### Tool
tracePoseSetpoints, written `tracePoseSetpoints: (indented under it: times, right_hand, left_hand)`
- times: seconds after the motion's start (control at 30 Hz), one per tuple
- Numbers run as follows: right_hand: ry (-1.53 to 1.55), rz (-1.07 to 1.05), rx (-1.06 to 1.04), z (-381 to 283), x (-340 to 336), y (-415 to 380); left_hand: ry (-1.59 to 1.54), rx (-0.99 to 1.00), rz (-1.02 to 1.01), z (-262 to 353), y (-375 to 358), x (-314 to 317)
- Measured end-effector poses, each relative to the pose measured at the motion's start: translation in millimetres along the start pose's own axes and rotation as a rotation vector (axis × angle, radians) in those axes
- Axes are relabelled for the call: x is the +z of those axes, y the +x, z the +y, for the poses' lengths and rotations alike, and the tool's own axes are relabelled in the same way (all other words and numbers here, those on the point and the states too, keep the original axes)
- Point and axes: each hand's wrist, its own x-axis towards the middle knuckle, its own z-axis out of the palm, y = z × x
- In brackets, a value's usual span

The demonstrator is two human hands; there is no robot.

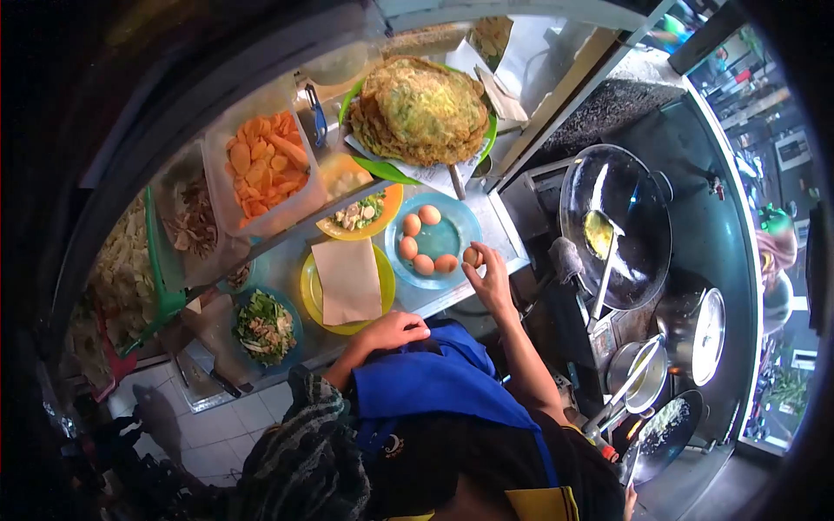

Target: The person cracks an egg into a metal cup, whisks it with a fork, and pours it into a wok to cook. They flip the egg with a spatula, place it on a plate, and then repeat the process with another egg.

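My right hand point(492, 276) reaches over the edge of a blue plate point(443, 219), its thumb and fingers closed around a brown egg point(473, 257). Several more brown eggs point(409, 247) lie in a curve on that plate. Against the blue apron point(426, 391), at the counter's front edge, rests my left hand point(395, 328). Its fingers are curled together, with nothing visible in them. Just beyond it a yellow plate point(387, 291) carries a sheet of brown paper point(347, 280). An orange plate point(393, 208) of chopped greens and meat stands behind.
A stack of fried omelettes point(421, 111) and a tub of orange slices point(268, 161) stand on the shelf. Right are a wok point(638, 269) with a ladle point(605, 278), pots point(708, 339) and another pan point(673, 451). A knife point(228, 382) lies at left.
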Motion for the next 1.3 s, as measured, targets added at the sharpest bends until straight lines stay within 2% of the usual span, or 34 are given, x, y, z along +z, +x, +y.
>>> tracePoseSetpoints:
  times: [0.2, 0.27, 0.4, 0.5, 0.63, 0.7, 0.73, 0.77, 0.8, 0.87, 0.93, 0.97, 1.0, 1.03, 1.07, 1.13, 1.2, 1.27, 1.3]
  right_hand:
    - [0.019, -0.022, 0.026, 2, 2, 2]
    - [-0.195, -0.025, -0.091, -2, 0, 6]
    - [-0.278, -0.066, -0.114, 13, 19, 27]
    - [-0.369, -0.162, -0.208, 18, 29, 34]
    - [-0.402, -0.171, -0.218, 15, 29, 35]
    - [-0.382, -0.148, -0.103, -6, 13, 27]
    - [-0.384, -0.134, -0.087, -6, 7, 18]
    - [-0.271, -0.107, -0.092, -4, -1, 7]
    - [-0.158, -0.076, -0.099, -3, -10, -4]
    - [-0.103, -0.022, -0.039, -9, -23, -24]
    - [0.009, -0.008, 0.154, -3, -33, -47]
    - [0.007, 0.006, 0.161, -3, -36, -57]
    - [0.117, 0.039, 0.277, -4, -39, -68]
    - [0.227, 0.081, 0.397, -5, -43, -76]
    - [0.217, 0.123, 0.426, -8, -49, -83]
    - [0.224, 0.135, 0.411, -17, -60, -100]
    - [0.211, 0.159, 0.455, -17, -66, -118]
    - [0.211, 0.186, 0.539, -23, -72, -131]
    - [0.207, 0.209, 0.553, -20, -72, -137]
  left_hand:
    - [-0.016, 0.057, 0.111, -6, -10, -4]
    - [-0.024, 0.031, 0.112, -8, -11, -5]
    - [-0.008, 0.057, 0.095, -14, -4, -5]
    - [0.027, 0.058, 0.095, -12, -4, -8]
    - [0.052, 0.023, 0.077, -1, -9, -15]
    - [0.061, 0.034, 0.074, 0, -8, -16]
    - [-0.026, 0.092, 0.151, 0, -6, -16]
    - [-0.113, 0.152, 0.225, 2, -1, -17]
    - [-0.101, 0.164, 0.203, 8, 9, -20]
    - [-0.205, 0.269, 0.476, 28, 33, -27]
    - [-0.172, 0.341, 0.57, 33, 76, -43]
    - [0.04, 0.439, 0.726, 39, 101, -51]
    - [0.254, 0.538, 0.874, 43, 128, -60]
    - [0.222, 0.439, 0.906, 38, 162, -68]
    - [0.187, 0.348, 0.916, 38, 193, -69]
    - [0.094, 0.298, 0.879, 66, 213, -73]
    - [0.044, 0.334, 0.869, 57, 253, -81]
    - [0.239, 0.144, 0.887, 60, 265, -87]
    - [0.234, 0.101, 0.892, 63, 270, -87]
